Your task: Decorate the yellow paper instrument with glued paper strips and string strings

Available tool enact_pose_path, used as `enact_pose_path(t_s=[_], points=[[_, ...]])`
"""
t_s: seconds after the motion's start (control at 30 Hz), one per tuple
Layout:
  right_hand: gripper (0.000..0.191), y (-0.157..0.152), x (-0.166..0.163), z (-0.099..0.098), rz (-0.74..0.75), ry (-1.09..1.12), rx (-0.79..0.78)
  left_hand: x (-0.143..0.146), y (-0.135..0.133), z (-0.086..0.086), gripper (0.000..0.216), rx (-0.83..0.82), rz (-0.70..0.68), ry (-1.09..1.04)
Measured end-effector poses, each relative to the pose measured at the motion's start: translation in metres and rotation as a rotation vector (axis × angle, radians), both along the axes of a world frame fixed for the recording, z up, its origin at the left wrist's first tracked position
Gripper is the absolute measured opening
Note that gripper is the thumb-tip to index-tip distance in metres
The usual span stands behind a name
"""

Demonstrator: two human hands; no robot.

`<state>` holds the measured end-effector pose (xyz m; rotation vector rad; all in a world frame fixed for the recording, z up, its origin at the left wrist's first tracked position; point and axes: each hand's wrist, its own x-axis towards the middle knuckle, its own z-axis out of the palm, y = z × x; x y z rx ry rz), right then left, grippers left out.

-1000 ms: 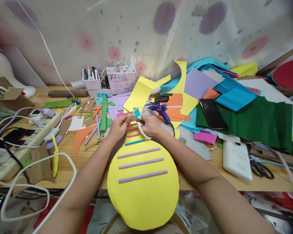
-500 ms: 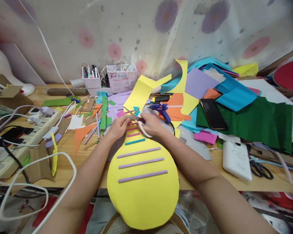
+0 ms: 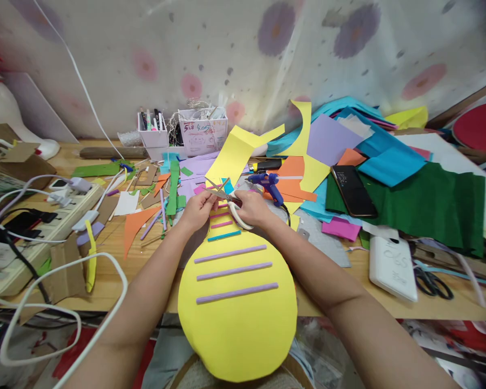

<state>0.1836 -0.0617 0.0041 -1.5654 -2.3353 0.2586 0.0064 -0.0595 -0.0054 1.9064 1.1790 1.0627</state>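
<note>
Scissors [image 3: 240, 219] — right grip [image 3: 251, 207] curled round them; left grip [image 3: 199, 209] pinching a thin stick [image 3: 224, 187].

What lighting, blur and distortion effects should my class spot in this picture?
In the head view, pale glare streaks the flowered sheet; in the head view, soft light leaves the yellow cutout without hard shadows; in the head view, the right forearm looms large, likely lens stretch, and the white-handled scissors lack fine detail.
</note>
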Motion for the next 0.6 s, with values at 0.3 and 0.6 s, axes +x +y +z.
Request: enact_pose_path(t_s=[0.3,0.6], points=[[0.036,0.007,0.021,0.013,-0.026,-0.035,-0.215,-0.023,0.005,0.003,0.025,0.055,0.319,0.085],[0.051,0.006,0.031,0.020,-0.292,-0.403,-0.376,-0.022,0.000,0.006,0.031,0.102,0.378,0.339]])
